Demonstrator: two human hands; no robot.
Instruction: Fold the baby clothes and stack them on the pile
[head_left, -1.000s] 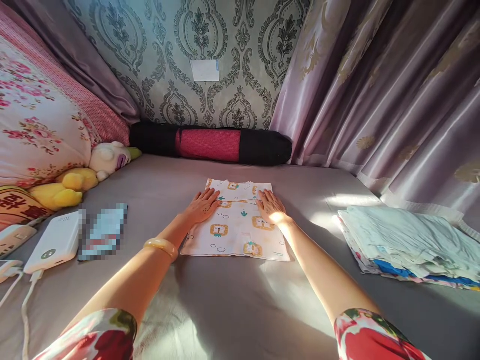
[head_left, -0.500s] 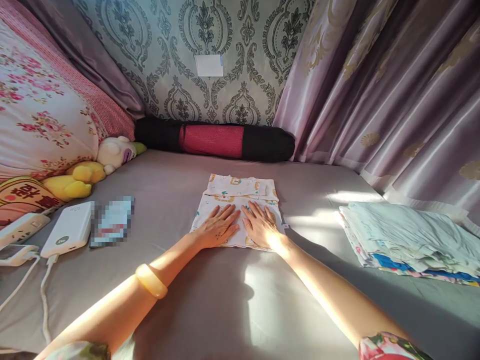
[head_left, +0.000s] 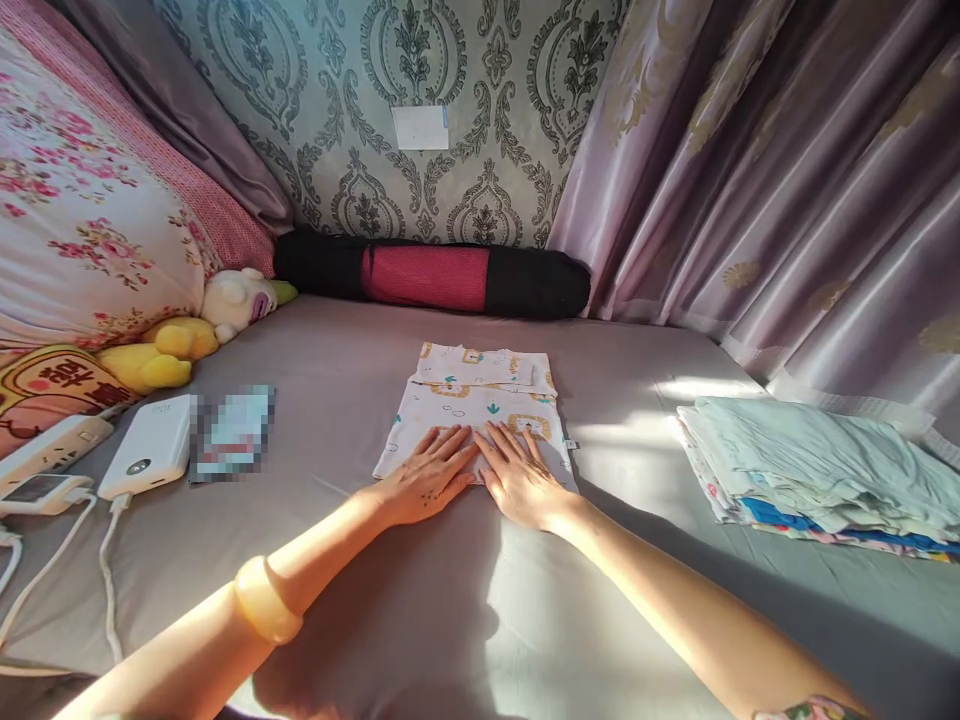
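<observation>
A white cloth garment (head_left: 450, 403) with orange and green prints lies folded on the grey bed sheet, its far part doubled over in a band. Flat on its near edge rests my left hand (head_left: 431, 474), fingers stretched out and pointing away from me. Beside it my right hand (head_left: 519, 474) also lies flat on the near edge, fingers spread. The fingertips of both hands are close together near the middle of the garment. Neither hand grips anything.
Folded clothes (head_left: 817, 470) are stacked at the right. A black and red roll (head_left: 427, 276) lies along the wall. At the left are a white power bank (head_left: 154, 445), a blurred packet (head_left: 234, 430), a power strip (head_left: 56, 450), cables and yellow plush toys (head_left: 161, 352).
Both hands have slid toward me over the garment, from its middle to its near edge, uncovering more of the print. The view has shifted slightly.
</observation>
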